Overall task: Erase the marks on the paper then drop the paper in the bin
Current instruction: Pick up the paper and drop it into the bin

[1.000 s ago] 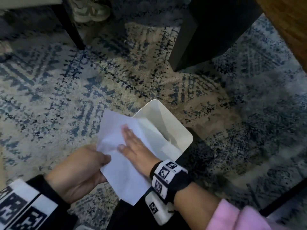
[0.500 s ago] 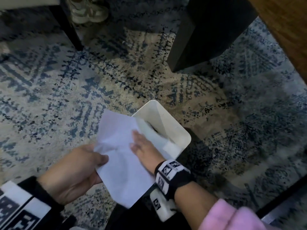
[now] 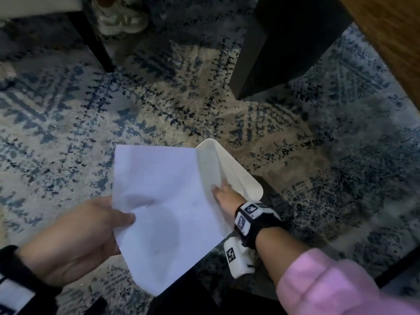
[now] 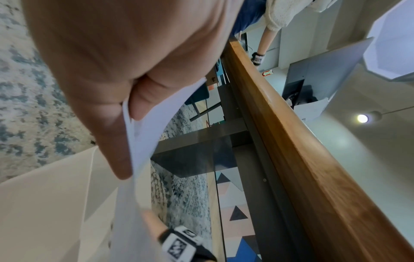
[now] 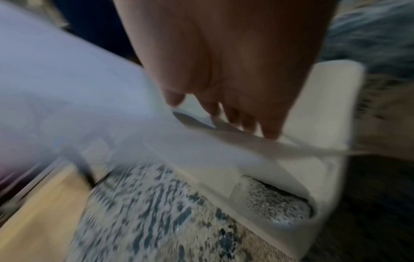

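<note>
A white sheet of paper (image 3: pixel 163 196) hangs slanted over the left half of a white bin (image 3: pixel 229 162) that stands on the rug. My left hand (image 3: pixel 122 220) pinches the sheet's left edge, thumb on top; the left wrist view shows that pinch on the paper (image 4: pixel 139 141). My right hand (image 3: pixel 223 189) reaches into the bin's mouth just past the sheet's right edge. Its fingers (image 5: pixel 246 120) are straight and touch the paper (image 5: pixel 67 85) edge over the bin (image 5: pixel 325 106). The right wrist view is blurred.
The bin stands on a blue and beige patterned rug (image 3: pixel 68 133). A dark table leg (image 3: pixel 272 53) rises just behind it, under a wooden tabletop (image 3: pixel 391 35). A thin chair leg (image 3: pixel 95 42) and someone's shoe (image 3: pixel 122 19) are at the far left.
The sheet has opened out flatter and swung left, uncovering more of the bin. My right hand slid off the paper's face to its right edge, deeper into the bin.
</note>
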{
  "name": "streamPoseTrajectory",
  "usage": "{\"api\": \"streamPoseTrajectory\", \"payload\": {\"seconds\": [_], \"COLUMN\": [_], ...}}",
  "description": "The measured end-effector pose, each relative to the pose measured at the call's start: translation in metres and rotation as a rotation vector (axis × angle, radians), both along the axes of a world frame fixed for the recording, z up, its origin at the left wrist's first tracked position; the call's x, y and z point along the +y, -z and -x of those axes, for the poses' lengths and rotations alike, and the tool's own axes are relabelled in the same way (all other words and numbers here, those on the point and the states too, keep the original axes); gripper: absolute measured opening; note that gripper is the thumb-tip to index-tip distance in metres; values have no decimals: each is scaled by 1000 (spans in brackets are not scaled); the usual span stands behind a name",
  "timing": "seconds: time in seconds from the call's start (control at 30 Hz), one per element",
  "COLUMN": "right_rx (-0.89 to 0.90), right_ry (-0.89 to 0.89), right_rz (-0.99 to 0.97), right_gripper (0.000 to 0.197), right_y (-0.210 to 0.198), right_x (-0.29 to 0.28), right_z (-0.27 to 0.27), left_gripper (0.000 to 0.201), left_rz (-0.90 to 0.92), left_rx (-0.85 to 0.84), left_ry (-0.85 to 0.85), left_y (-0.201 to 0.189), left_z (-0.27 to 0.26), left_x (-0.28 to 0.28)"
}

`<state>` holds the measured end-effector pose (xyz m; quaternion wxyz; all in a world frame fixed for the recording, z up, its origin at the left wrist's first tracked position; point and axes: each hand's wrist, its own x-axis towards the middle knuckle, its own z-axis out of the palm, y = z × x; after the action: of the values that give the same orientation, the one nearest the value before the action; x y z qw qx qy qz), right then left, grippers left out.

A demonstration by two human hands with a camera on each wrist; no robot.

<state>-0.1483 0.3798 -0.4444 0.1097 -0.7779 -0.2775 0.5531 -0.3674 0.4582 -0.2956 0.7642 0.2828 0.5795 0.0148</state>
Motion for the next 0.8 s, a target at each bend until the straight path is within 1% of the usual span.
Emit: {"api": "streamPoseTrajectory", "payload": {"seconds": [0.03, 0.07, 0.13, 0.2, 0.23, 0.3, 0.33, 0.37, 0.4, 0.43, 0.47, 0.5, 0.53, 0.6, 0.67, 0.7, 0.77, 0.8], "right_rx": [-44, -82, -107, -37, 14, 89, 123, 142, 137, 102, 46, -5, -42, -73, 1, 59, 112, 90], "right_ry": [6, 1, -5, -59, -113, -286, -349, -374, -353, -296, -220, -162, -152, -250, -327, -350, -373, -375], "right_rz": [61, 41, -140, -308, -376, -450, -459, -435, -359, -243, -136, -79, -93, -283, -482, -537, -549, -514], "right_gripper": [64, 66, 67, 69, 69, 71, 71, 69, 66, 64, 63, 64, 65, 64, 62, 61, 58, 58], "right_y": [1, -2, -13, -27, -33, -44, -42, -33, -23, -14, -8, -8, -12, -33, -60, -68, -73, -70], "right_x": [-1, 1, 7, 9, 8, 2, -4, -11, -16, -20, -24, -26, -26, -18, -11, -10, -13, -18], "right_z": [-5, -6, 7, 32, 46, 72, 80, 80, 75, 65, 54, 43, 37, 44, 66, 76, 85, 82], "left_gripper": [34, 33, 32, 33, 34, 37, 38, 38, 37, 36, 35, 33, 32, 34, 37, 37, 36, 35], "left_rz": [0, 2, 6, 6, 11, 22, 25, 30, 29, 24, 17, 14, 12, 6, -3, -10, -11, -11], "left_rx": [10, 21, 42, 58, 54, 24, 11, 8, 5, 7, 9, 13, 10, 18, 2, -18, -53, -53], "left_ry": [-4, -2, 1, -13, -23, -31, -30, -32, -37, -39, -40, -45, -44, -44, -29, -16, -8, -31], "left_y": [1, 3, 11, 19, 21, 27, 28, 29, 30, 30, 30, 31, 32, 32, 34, 33, 29, 29], "left_z": [2, 3, 1, -6, -10, -17, -18, -18, -16, -13, -10, -7, -5, -8, -16, -21, -24, -23], "left_x": [2, 2, 1, -2, -3, -5, -6, -6, -6, -6, -5, -5, -5, -5, -7, -8, -8, -6]}}
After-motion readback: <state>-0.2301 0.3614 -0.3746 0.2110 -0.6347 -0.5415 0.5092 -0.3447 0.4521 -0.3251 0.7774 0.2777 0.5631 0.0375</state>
